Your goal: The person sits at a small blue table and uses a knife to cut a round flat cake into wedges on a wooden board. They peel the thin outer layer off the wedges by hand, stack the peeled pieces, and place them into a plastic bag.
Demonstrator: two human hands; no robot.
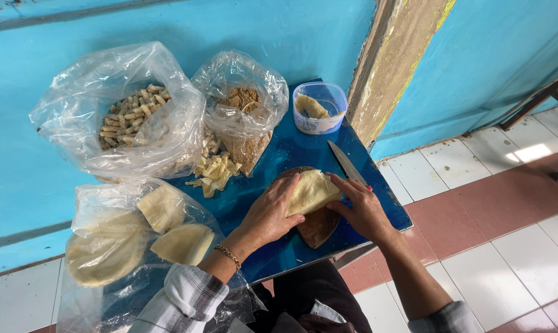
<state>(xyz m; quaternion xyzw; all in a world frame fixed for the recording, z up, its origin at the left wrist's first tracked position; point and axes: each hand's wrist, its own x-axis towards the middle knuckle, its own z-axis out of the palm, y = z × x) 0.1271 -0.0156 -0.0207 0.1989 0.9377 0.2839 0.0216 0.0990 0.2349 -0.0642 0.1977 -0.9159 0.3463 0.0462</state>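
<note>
Both hands sit on a pale folded dough sheet (311,191) lying on a round wooden board (319,225) at the near edge of a small blue table (291,151). Left hand (268,213) lies flat w/ fingers spread over the sheet's left side, pressing it down; right hand (362,209) covers the right edge, fingertips pinching or tucking the fold. Hands close together, both on the sheet, neither closed round anything else. Looks like the folding/rolling step, w/ the wrapper half closed over; can't tell if filling is already inside. Judging by that, next move prob. calls for a tight, even roll w/ light pressure so the thin sheet doesn't tear, left hand steadying while the right turns the edge. A knife (347,163) lies on the table just behind the right hand, blade pointing away, near enough to mind. Farther back: a small clear plastic tub (319,108) w/ pale paste in it, a clear bag of brown crumbly filling (242,98), and a big clear bag of finished rolls (131,114). Cut dough scraps (214,172) are piled btw. the bags & board. At left, another clear bag holds stacked round sheets (143,237). Left wrist wears a thin bracelet (228,254); plaid sleeve (180,299) below.
</note>
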